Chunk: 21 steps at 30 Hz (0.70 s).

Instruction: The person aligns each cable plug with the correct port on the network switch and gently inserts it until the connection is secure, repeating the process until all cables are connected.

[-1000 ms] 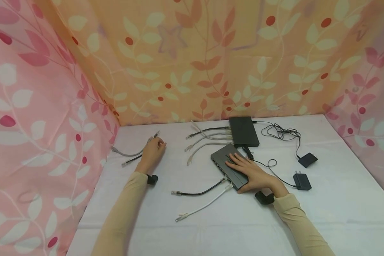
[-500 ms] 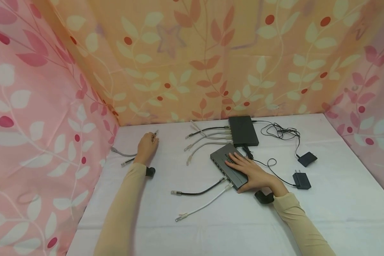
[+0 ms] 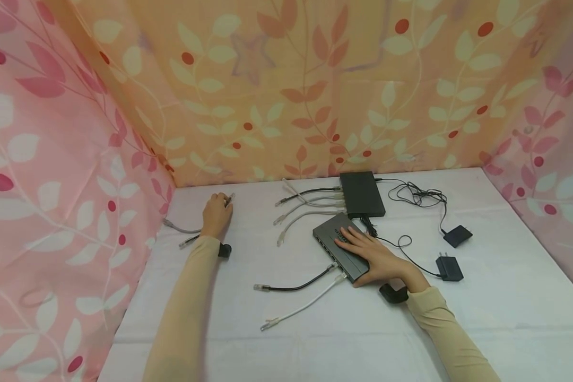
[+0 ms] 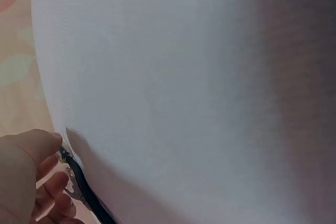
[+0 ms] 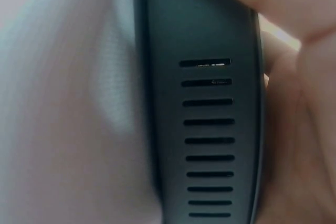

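Note:
At the back left, my left hand (image 3: pixel 217 215) pinches the far end of a black ethernet cable. In the left wrist view, thumb and fingers meet at the plug of the black ethernet cable (image 4: pixel 87 190), with a clear plug close beside it. Under the hand runs a grey ethernet cable (image 3: pixel 178 228). My right hand (image 3: pixel 374 260) rests on a dark grey network switch (image 3: pixel 331 233), fingers spread across its top and thumb by its near edge. The right wrist view shows the switch's slotted side (image 5: pixel 207 124). A short black cable (image 3: pixel 291 289) and a white cable (image 3: pixel 307 305) are plugged into it.
Behind stands a black network switch (image 3: pixel 363 193) with several cables plugged into its left side. Two black power adapters (image 3: pixel 457 236) lie to the right with thin cords. Patterned curtains (image 3: pixel 248 106) border the white tabletop (image 3: pixel 348 345).
My left hand has shifted left and slightly away from me, still pinching the cable end. The right hand stays on the grey switch.

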Tool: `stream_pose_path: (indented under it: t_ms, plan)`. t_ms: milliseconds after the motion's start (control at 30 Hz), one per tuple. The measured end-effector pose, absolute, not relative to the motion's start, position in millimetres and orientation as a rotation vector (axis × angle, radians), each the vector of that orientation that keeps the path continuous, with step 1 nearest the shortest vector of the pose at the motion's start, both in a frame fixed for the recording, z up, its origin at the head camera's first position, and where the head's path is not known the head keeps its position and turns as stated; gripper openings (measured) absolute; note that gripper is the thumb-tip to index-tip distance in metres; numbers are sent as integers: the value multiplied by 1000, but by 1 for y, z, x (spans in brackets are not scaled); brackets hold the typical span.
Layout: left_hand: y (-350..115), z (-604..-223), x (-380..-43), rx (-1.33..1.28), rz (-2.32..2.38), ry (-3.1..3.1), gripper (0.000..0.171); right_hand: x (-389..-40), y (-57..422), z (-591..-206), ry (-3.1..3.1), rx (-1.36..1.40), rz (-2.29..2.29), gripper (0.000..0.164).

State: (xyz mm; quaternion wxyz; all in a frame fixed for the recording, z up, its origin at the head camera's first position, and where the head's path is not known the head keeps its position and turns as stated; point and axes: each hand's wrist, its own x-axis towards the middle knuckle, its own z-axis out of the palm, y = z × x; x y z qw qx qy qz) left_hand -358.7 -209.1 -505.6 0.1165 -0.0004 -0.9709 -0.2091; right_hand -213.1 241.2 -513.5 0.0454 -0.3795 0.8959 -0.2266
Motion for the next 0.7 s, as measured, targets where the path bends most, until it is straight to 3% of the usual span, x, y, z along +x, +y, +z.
stream_pose_path:
  t_ms: [300, 700]
  plan:
    - [-207, -503, -361, 80, -587, -2888, 23, -213, 241, -514, 2739, -1158, -689, 108]
    - [-202, -504, -354, -22, -523, -2873, 22, -213, 241, -514, 2745, -1135, -671, 108]
